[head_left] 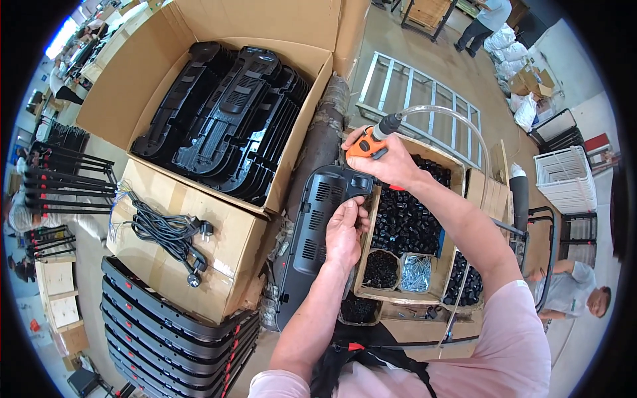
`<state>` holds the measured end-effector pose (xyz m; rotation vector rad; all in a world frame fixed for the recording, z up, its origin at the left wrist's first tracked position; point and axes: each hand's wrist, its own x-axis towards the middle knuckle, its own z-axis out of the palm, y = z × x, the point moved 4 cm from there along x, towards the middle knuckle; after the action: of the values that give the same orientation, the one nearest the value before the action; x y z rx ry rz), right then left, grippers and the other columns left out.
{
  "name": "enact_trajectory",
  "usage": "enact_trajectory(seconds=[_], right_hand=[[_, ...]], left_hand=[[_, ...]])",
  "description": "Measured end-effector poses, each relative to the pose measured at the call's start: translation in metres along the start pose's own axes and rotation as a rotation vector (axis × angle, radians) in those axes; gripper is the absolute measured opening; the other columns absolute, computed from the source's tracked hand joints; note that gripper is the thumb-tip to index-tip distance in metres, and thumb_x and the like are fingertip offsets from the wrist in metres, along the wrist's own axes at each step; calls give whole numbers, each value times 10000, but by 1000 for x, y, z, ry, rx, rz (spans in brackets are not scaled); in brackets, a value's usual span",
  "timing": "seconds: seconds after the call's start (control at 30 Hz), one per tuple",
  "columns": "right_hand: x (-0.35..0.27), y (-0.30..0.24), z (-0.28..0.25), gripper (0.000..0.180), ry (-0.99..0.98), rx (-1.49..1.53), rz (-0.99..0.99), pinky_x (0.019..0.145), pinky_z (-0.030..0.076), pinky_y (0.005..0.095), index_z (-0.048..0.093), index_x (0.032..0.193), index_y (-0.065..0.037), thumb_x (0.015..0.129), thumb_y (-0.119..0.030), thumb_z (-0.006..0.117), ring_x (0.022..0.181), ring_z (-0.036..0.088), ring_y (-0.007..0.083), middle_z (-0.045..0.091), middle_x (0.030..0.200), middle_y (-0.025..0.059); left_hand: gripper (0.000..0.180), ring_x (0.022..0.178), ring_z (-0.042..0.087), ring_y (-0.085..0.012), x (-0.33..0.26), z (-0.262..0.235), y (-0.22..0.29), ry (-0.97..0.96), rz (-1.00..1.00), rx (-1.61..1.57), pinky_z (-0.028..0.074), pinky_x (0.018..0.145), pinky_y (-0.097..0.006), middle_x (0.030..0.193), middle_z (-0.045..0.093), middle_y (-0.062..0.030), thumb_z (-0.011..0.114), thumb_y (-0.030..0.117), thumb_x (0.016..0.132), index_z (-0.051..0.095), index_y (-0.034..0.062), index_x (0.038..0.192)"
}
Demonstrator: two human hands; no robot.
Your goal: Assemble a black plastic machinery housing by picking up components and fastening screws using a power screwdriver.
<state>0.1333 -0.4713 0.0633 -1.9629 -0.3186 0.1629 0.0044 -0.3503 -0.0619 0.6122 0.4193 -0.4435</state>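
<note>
My right hand [391,162] is closed around an orange-and-black power screwdriver [367,144] at the top end of a long black plastic housing [317,215]. A clear hose [441,109] arcs from the tool off to the right. The housing has slotted vents and lies lengthwise on a padded, wrapped support. My left hand [344,229] is at the housing's right edge, below the tool. Its fingers are curled together near the corner; whatever they pinch is hidden.
Right of the housing, a wooden tray [363,289] holds black plastic parts [405,222], small dark pieces [381,268] and screws [416,272]. An open carton [149,99] holds stacked black panels. Coiled power cords [169,229] lie on a box. Black frames [166,331] are stacked lower left. Another person [574,292] is far right.
</note>
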Motion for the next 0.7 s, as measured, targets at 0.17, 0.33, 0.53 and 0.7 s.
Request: enact_trajectory(seconds=[0.17,0.33,0.53,0.7], right_hand=[[-2,3,0,287,-15,-24,-26,936,540,327,696,1085,-35,821,-64,802,997,666,141,709,1039,36],[-2,4,2,300,0,16,4,960,537,330,694,1106,-38,824,-60,794,1017,665,141,713,1080,46],[-30,-25,4,417,131,279,-4,992,548,332,655,1234,-41,855,-112,815,1094,689,163,742,1149,95],[-66,-53,14,504,-21,316,29,1061,532,398,565,1326,-14,872,-42,780,1194,674,223,713,1261,170]], left_hand=[[258,784,637,-136,-10,8,7,75,-9,14,526,701,-276,946,707,-32,591,261,1086,662,60,1230],[270,764,622,-129,-16,1,13,60,-37,39,509,689,-269,928,709,-9,627,309,1067,697,62,1152],[264,718,546,-111,-6,-12,20,152,-118,-247,462,669,-257,794,620,37,622,375,1062,692,120,1064],[261,700,498,-102,6,-8,34,125,-6,-534,429,640,-252,772,551,60,614,395,1061,657,138,1082]])
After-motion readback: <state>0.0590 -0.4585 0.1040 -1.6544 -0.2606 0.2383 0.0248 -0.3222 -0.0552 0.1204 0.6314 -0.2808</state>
